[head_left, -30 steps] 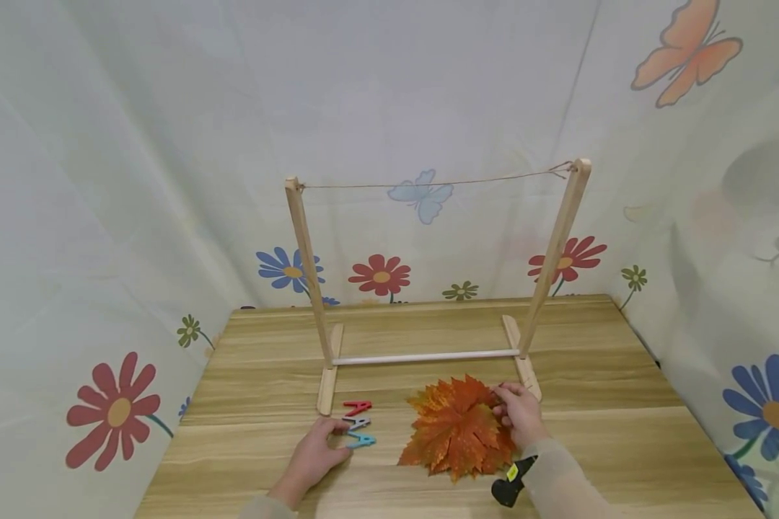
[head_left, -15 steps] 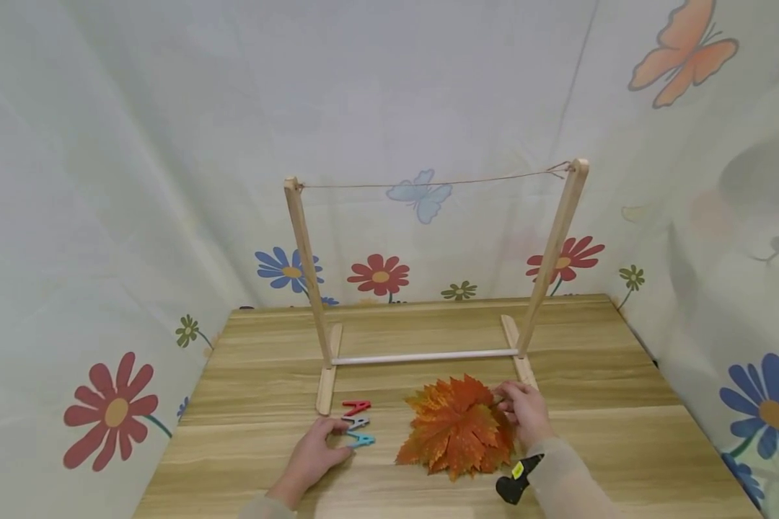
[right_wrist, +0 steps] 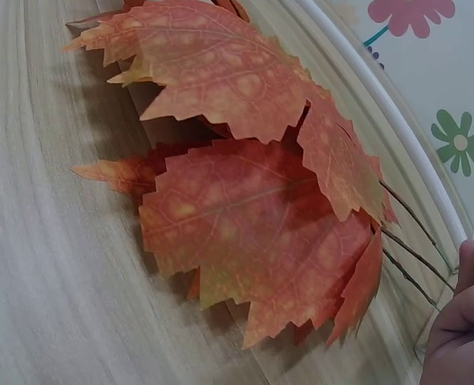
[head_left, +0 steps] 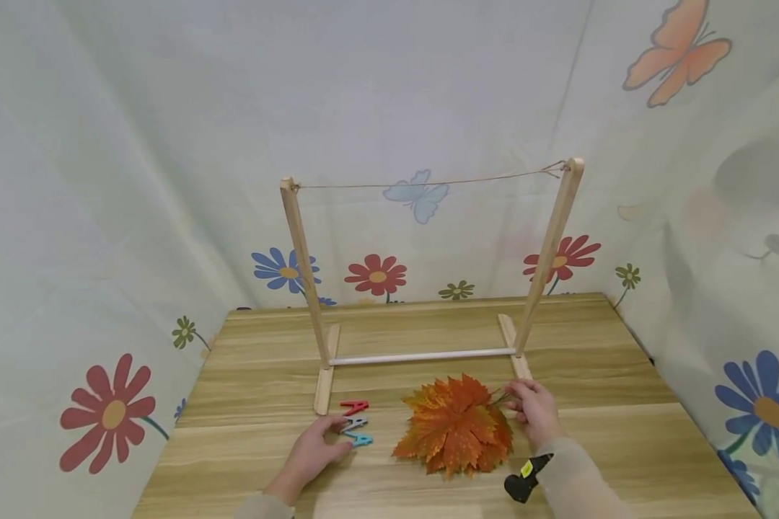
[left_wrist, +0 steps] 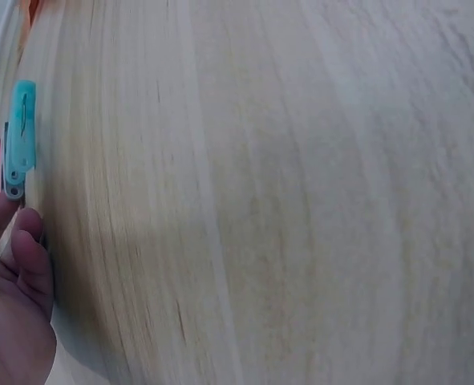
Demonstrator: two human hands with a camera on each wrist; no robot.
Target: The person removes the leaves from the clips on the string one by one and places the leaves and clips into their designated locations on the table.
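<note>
My left hand (head_left: 316, 450) rests on the table with its fingertips at the left ends of a grey clothespin (head_left: 357, 423) and a teal clothespin (left_wrist: 22, 128). Thumb and fingers stand apart, without a visible grip. Just beyond lies a red clothespin (head_left: 355, 406). Orange-red maple leaves (head_left: 456, 425) with toothed edges lie overlapping right of the clothespins. Their thin brown stems (right_wrist: 413, 255) point right, towards my right hand (head_left: 534, 411). Its thumb and forefinger are curled together at the stem ends, seeming to pinch them; the exact contact is partly hidden.
Behind the leaves stands a wooden frame with two posts (head_left: 549, 256), a white crossbar (head_left: 422, 357) and a string (head_left: 422, 185) tied between the tops. A black object with a yellow label (head_left: 521, 484) is at the right sleeve. Printed cloth (head_left: 389, 86) encloses the table (head_left: 415, 324).
My right hand has shifted slightly right, away from the leaf blades, and more of the stems shows. The left hand and clothespins stay in place. The head view has turned slightly.
</note>
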